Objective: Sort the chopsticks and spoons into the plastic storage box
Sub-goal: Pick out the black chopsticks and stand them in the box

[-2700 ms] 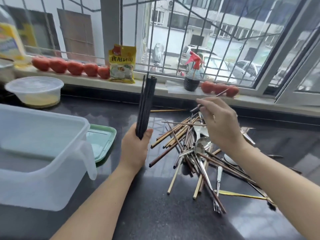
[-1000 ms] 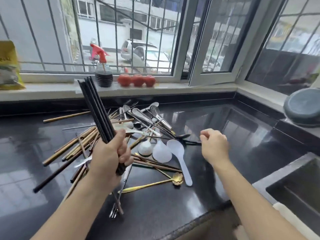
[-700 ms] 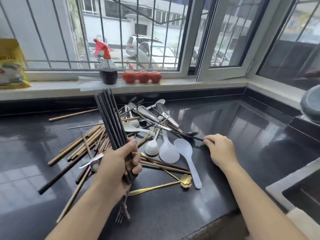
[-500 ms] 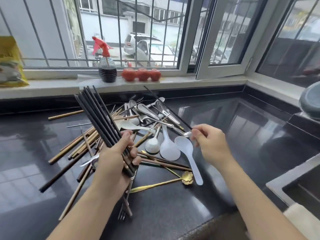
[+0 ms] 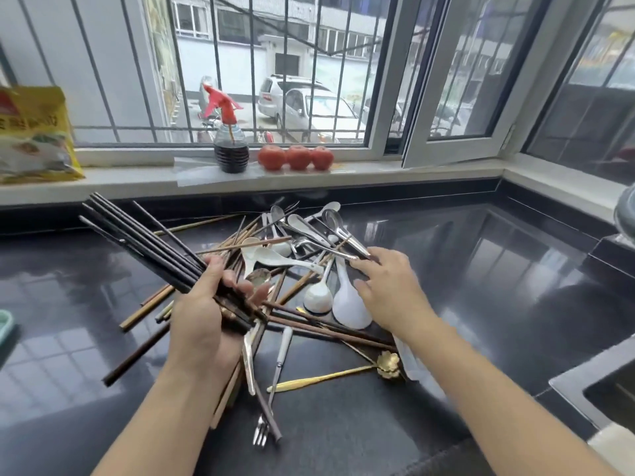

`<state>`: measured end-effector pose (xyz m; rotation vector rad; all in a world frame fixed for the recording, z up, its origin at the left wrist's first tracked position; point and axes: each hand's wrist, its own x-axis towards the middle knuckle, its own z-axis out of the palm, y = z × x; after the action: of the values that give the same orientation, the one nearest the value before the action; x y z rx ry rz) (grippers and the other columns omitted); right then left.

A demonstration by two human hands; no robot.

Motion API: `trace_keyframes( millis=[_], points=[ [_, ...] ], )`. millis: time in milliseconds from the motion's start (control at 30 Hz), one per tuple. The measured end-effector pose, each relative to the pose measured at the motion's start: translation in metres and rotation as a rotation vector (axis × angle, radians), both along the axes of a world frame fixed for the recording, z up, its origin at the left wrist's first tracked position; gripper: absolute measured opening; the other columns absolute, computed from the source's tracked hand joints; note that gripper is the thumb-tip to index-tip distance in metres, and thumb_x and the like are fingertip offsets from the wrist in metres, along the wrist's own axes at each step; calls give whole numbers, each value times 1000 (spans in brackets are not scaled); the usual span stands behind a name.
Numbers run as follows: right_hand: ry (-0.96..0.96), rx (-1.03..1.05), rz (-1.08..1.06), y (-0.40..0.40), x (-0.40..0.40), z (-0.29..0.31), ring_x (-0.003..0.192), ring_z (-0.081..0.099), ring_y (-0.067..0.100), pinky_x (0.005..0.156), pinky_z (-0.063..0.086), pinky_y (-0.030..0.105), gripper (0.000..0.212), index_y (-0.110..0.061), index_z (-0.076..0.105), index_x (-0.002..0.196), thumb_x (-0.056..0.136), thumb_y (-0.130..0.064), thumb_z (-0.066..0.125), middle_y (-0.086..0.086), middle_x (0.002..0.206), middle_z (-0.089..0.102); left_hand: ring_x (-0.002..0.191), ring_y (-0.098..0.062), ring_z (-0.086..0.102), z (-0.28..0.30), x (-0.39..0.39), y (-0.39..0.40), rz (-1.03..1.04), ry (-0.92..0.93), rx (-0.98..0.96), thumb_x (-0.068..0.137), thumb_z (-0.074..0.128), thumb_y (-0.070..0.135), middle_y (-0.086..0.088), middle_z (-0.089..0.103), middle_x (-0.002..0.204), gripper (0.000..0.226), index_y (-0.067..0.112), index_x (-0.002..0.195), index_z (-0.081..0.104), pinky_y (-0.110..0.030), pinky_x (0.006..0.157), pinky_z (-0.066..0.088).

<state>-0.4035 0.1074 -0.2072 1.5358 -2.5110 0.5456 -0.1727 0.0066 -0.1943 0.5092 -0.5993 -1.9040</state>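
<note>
A bundle of black chopsticks (image 5: pixel 144 245) slants up to the left; wooden chopsticks (image 5: pixel 319 326), white spoons (image 5: pixel 347 304) and steel spoons (image 5: pixel 338 228) lie jumbled on the dark counter.

Black glossy countertop (image 5: pixel 498 286) reflects daylight. Barred window (image 5: pixel 257 63) above pale sill (image 5: pixel 378 173); one casement (image 5: pixel 457 97) ajar. Parked cars (image 5: pixel 309 108) outside. Sink (image 5: pixel 604 389) at right.

Countertop (image 5: pixel 481 286): dark stone, glossy, mirrors the window. Black chopsticks (image 5: pixel 144 242): smooth, matt. Brown chopsticks (image 5: pixel 326 329): wood. White spoons (image 5: pixel 347 304): glossy, ceramic or plastic. Metal spoons (image 5: pixel 340 228): polished. Gold spoon (image 5: pixel 326 377): shiny.
</note>
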Motion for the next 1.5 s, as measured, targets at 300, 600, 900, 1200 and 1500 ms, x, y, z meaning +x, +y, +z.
trace_keyframes(
  millis=[300,600,900,1200,1500],
  points=[
    [-231,77,-134,13,-81,28,106,60,13,87,38,19,33,-24,77,109,96,-9,51,-8,111,71,62,-10,51,-7,-3,-6,39,-24,-63,103,53,7,3,52,74,17,21,102,64,-26,62,46],
    [-121,241,-252,-63,-79,21,97,65,33,80,52,36,15,-17,72,97,93,-30,68,10,101,70,59,-14,54,-5,-1,-4,-58,-45,-6,104,50,11,0,55,73,12,20,98,57,-26,57,49],
    [16,190,-320,-40,-70,42,95,63,36,73,45,34,17,-14,67,99,99,-28,57,11,104,68,59,-16,62,3,0,2,-79,-117,69,104,52,11,-8,71,82,5,10,106,57,-23,49,49],
    [-342,-185,-532,53,9,65,91,53,35,77,44,37,23,-15,68,79,97,-25,57,10,83,65,87,-30,78,7,1,5,-104,-111,141,105,49,6,-18,77,108,13,6,112,60,-37,66,62],
    [-913,-665,-156,12,87,53,62,57,11,65,50,25,16,-21,68,89,102,-22,57,-3,75,64,97,-30,77,10,4,10,-185,-90,107,104,52,5,-14,78,111,21,7,121,62,-37,77,58]
  ],
)
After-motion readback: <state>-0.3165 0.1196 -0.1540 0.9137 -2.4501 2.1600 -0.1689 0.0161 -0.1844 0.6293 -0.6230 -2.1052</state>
